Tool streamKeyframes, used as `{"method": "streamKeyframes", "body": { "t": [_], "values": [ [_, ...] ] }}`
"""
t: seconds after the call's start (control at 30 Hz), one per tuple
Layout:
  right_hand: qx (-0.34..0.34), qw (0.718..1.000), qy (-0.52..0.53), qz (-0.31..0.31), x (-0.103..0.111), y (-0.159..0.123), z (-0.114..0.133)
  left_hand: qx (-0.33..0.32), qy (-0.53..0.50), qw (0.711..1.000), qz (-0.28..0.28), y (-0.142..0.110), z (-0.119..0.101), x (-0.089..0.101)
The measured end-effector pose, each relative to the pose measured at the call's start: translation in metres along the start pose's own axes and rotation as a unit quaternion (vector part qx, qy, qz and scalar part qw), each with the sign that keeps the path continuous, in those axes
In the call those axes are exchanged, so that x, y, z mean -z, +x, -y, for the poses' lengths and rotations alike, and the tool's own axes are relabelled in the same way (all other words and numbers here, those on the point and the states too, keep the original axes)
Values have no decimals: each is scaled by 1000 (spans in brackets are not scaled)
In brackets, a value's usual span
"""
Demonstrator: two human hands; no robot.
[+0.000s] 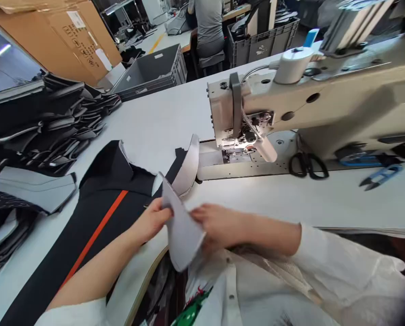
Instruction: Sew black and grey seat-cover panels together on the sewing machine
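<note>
our left hand pinches a pale panel; how our right hand grips we can't tell; one crate holds dark pieces.

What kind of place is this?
Probably a sewing workshop. There's a big sewing machine, a heap of dark, fabric-like pieces, and black-handled scissors lying by the machine.

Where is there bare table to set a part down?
White table between the gray bin and sewing machine, beyond the striped dark fabric; also the strip bordered by the machine bed, right hand and blue snips. Crowded: far left, under piled pieces, and around the left hand and its gray piece.
</note>
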State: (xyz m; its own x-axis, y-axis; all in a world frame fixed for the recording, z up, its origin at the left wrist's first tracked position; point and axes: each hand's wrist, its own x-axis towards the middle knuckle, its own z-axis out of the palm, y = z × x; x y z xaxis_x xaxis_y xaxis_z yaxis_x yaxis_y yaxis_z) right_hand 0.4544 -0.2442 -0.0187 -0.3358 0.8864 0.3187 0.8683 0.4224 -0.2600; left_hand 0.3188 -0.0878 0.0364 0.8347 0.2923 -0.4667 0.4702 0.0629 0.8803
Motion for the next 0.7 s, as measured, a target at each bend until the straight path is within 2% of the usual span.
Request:
{"method": "streamKeyframes", "body": {
  "t": [0.03,0.1,0.17,0.27,0.33,0.43,0.5,0.57,0.7],
  "values": [
    [-8,999,-32,-11,11,13,-19,-3,18,999,-38,-6,-2,14],
    [-106,988,-110,-26,28,38,-55,5,51,994,-99,-14,-9,35],
    [-151,974,-166,13,37,57,-76,14,80,987,-139,-15,-16,45],
    [-90,978,-174,69,35,67,-71,4,139,980,-145,-3,-22,44],
    [-47,986,-133,90,28,59,-56,-15,190,974,-126,9,-23,39],
    [-88,988,-68,111,16,28,-43,-41,285,953,-95,32,-26,31],
    [-119,988,-41,92,8,4,-46,-47,334,939,-61,48,-28,23],
    [-107,992,-25,55,-1,-18,-51,-43,385,922,-26,64,-31,10],
    [-72,996,-43,5,-13,-47,-53,-41,512,858,-9,93,-32,-27]
  ]
}}
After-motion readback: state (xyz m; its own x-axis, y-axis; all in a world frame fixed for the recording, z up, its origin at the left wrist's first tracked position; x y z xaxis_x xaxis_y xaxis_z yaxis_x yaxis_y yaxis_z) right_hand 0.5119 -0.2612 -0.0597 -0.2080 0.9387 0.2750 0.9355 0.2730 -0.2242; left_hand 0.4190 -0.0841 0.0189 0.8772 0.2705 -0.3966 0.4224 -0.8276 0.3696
